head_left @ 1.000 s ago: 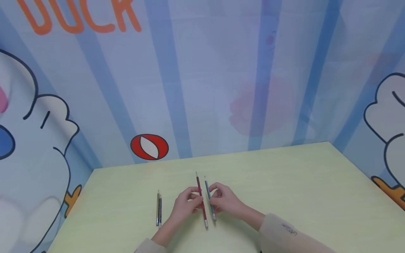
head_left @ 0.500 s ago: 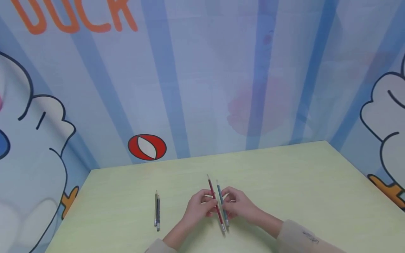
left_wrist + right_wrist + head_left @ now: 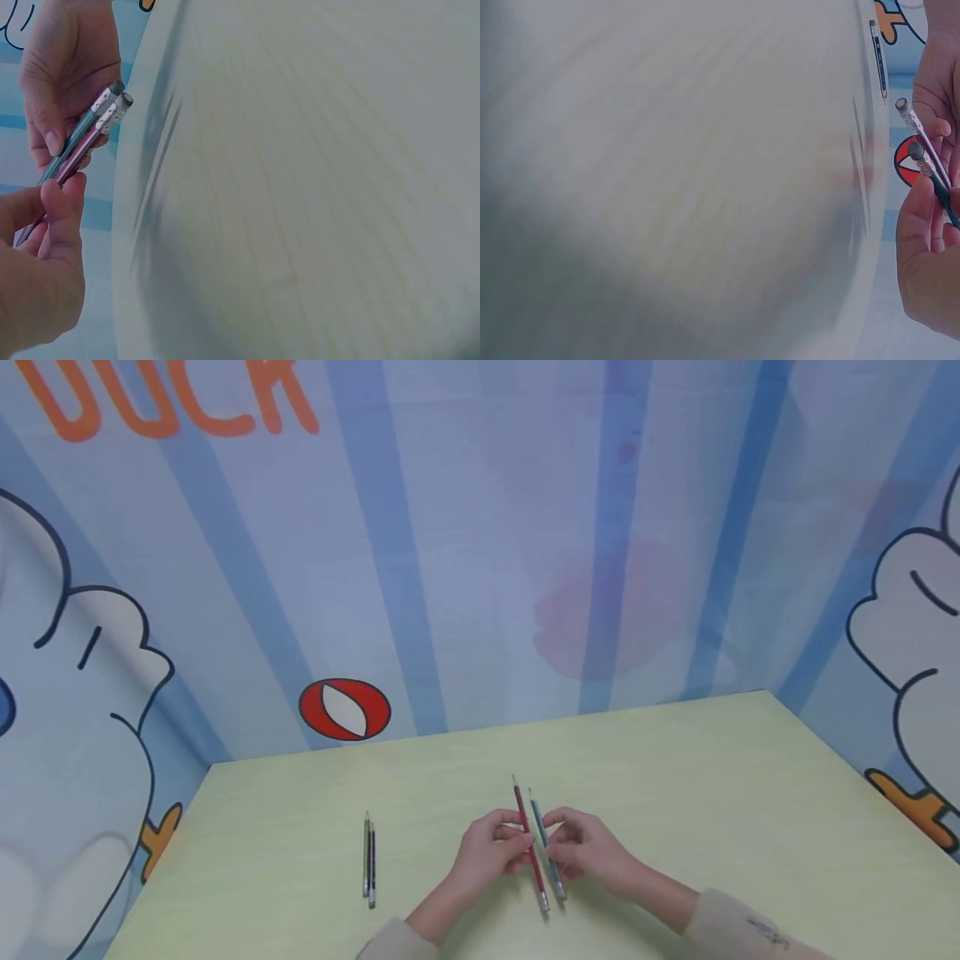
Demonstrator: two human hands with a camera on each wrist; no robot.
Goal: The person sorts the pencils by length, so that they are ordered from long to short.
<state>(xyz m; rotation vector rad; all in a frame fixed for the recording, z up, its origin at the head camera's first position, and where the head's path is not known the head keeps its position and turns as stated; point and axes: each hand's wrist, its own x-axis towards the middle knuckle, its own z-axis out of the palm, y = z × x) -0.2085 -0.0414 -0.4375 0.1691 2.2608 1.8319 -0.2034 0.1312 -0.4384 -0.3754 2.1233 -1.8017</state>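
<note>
My left hand (image 3: 487, 853) pinches a red pencil (image 3: 536, 869) between thumb and fingers. Close beside it, my right hand (image 3: 592, 850) pinches a teal pencil (image 3: 555, 870). Both pencils stand nearly parallel, points away from me and eraser ends toward me. In the left wrist view, the teal pencil (image 3: 77, 136) and the red pencil (image 3: 91, 135) lie almost side by side, with silver ferrules and grey erasers. Their shadows fall on the table below. The right wrist view shows the red pencil's eraser end (image 3: 904, 109) beside the teal pencil's eraser end (image 3: 919, 155).
On the pale yellow-green table (image 3: 285, 827), two more pencils lie together at the left, one gold-toned (image 3: 367, 856) and one dark (image 3: 372, 868). Behind the table rises a blue striped cloth backdrop (image 3: 487, 568) with cartoon prints.
Both hands have moved to the right with the red and teal pencils, and the gap between the pencils has narrowed slightly. The two pencils on the table have stayed put.
</note>
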